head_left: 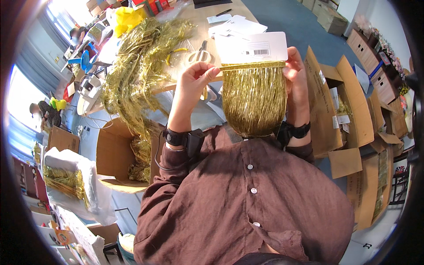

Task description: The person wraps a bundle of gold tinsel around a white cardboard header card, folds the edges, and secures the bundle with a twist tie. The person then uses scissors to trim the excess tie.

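Observation:
Between my hands hangs a gold tinsel fringe (254, 99), its strands falling toward my chest from a flat gold top band. Behind that band stands a white card (238, 46) with a printed label. My left hand (194, 81) pinches the band's left end between thumb and finger. At the other end, my right hand (297, 73) grips the band and the card's lower right corner, its fingers partly hidden behind them. White-handled scissors (199, 55) lie on the table just beyond my left hand.
A heap of loose gold tinsel (132, 62) covers the table's left side and trails toward an open cardboard box (117, 154). White cards (240, 27) and yellow-handled pliers (174, 54) lie on the table (245, 11). Open cartons (327, 110) stand on my right. Two people are at far left.

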Demonstrator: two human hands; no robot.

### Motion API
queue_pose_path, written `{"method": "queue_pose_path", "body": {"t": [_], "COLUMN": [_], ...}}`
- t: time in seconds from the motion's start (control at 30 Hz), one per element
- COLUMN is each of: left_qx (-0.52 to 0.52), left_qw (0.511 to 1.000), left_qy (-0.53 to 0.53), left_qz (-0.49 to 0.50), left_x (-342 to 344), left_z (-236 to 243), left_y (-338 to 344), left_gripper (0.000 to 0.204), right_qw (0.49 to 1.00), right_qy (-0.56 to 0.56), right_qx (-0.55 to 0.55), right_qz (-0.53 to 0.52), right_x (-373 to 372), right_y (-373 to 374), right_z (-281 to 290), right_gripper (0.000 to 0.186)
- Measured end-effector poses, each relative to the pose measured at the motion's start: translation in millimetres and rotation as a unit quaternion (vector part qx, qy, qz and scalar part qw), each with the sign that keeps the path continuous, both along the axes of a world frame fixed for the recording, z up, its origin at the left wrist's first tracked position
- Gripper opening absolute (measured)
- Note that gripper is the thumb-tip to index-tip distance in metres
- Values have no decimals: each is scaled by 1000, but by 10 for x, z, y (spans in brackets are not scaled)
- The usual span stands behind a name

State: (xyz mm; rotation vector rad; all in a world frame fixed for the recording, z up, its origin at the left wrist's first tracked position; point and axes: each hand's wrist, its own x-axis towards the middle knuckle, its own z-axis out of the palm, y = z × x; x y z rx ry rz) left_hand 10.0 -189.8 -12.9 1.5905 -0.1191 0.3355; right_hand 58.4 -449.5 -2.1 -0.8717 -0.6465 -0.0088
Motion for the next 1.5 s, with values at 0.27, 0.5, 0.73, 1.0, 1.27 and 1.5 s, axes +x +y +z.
{"method": "queue_pose_path", "body": {"t": [0.27, 0.5, 0.73, 1.0, 1.27, 1.5], "left_qx": [-59, -160, -133, -11, -48, -77], "left_qw": [997, 985, 990, 997, 998, 996], "left_qy": [23, 9, 4, -3, -16, -32], "left_qz": [-37, -70, 37, 74, 27, 25], "left_x": [-6, 46, 100, 85, 3, 9], "left_z": [15, -55, -106, -117, -88, -105], "left_y": [-6, -24, -152, -409, -451, -469], "left_gripper": [20, 19, 19, 25, 22, 20], "right_qw": [998, 993, 929, 870, 862, 877], "right_qy": [31, 98, 100, -217, -209, -197], "right_qx": [51, 57, -247, -393, -390, -380], "right_qz": [32, 33, -258, -205, -248, -218], "right_x": [-53, -58, 428, -73, -55, -47], "right_y": [88, 51, 110, 392, 437, 407], "right_z": [29, -40, -244, -7, -18, -27], "right_gripper": [24, 25, 26, 22, 16, 12]}}
